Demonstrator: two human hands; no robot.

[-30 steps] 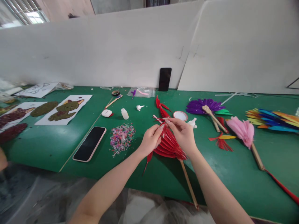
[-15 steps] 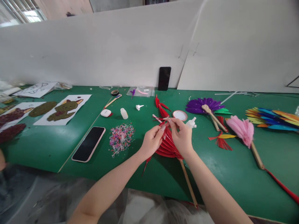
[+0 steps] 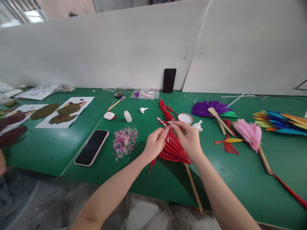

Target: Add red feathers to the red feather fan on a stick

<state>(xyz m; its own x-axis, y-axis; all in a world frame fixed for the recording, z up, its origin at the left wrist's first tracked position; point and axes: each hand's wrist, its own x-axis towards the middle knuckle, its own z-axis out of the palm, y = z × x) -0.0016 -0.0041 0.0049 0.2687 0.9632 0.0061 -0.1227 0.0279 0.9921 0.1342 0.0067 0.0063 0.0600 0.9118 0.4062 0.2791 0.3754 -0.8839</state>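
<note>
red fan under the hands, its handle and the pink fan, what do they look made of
Red fan: probably feathers, glossy, judging by the long, narrow overlapping blades. Handle: likely smooth wood, from its pale tan colour. Pink fan: seemingly feathers, soft and matte, with fluffy edges.

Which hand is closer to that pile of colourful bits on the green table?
Left. In the picture, the left hand is to the right of the pile; the right hand is farther right, past the left one.

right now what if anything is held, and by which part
Left hand and right hand seem to pinch a thin red strand; which part is unclear.
</note>
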